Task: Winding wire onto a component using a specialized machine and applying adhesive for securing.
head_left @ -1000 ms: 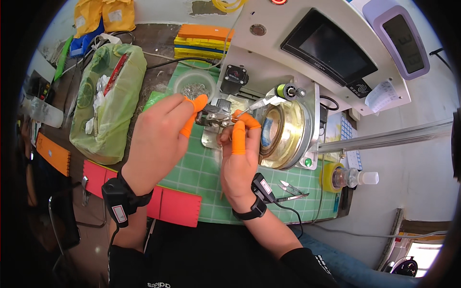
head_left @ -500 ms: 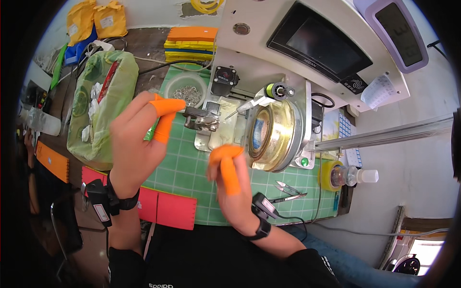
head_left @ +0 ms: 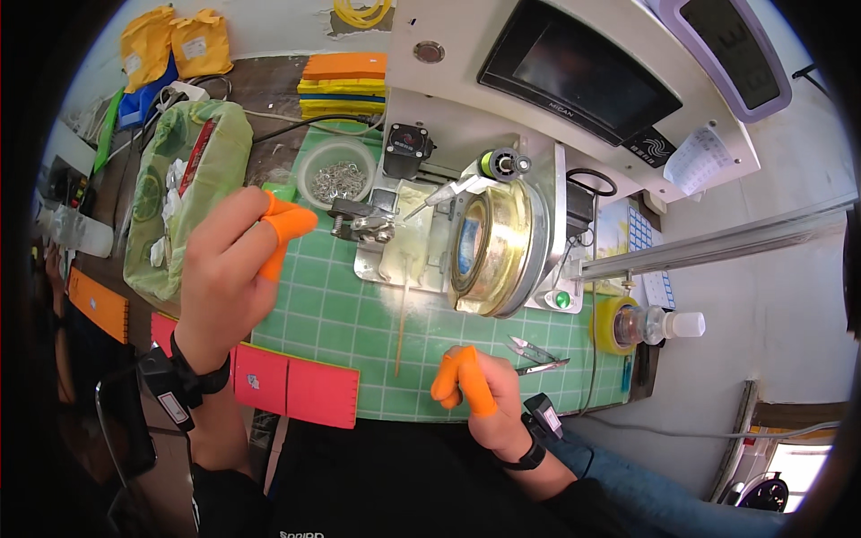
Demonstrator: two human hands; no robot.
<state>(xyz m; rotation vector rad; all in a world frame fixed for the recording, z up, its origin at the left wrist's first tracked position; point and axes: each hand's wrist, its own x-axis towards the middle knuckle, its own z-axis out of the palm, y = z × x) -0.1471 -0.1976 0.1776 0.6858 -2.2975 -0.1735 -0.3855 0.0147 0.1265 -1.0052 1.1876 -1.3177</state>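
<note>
Near the front edge of the tabletop [head_left: 273,81], the right hand [head_left: 484,394] sits curled just beside the metal hand tools [head_left: 549,365]; whether its grip holds anything, I cannot tell. Over on the left, here's the left hand [head_left: 238,260], fingertips gathered, near the metal clamp [head_left: 363,224] and the bowl of metal bits [head_left: 336,179] toward the back edge. Any piece in that pinch is too small to make out. A light pinch and steady wrist should serve best, clear of the pointed rod [head_left: 427,206]. What's inside the clamp? Unreadable, and the machine's [head_left: 448,81] top is cut off.
</note>
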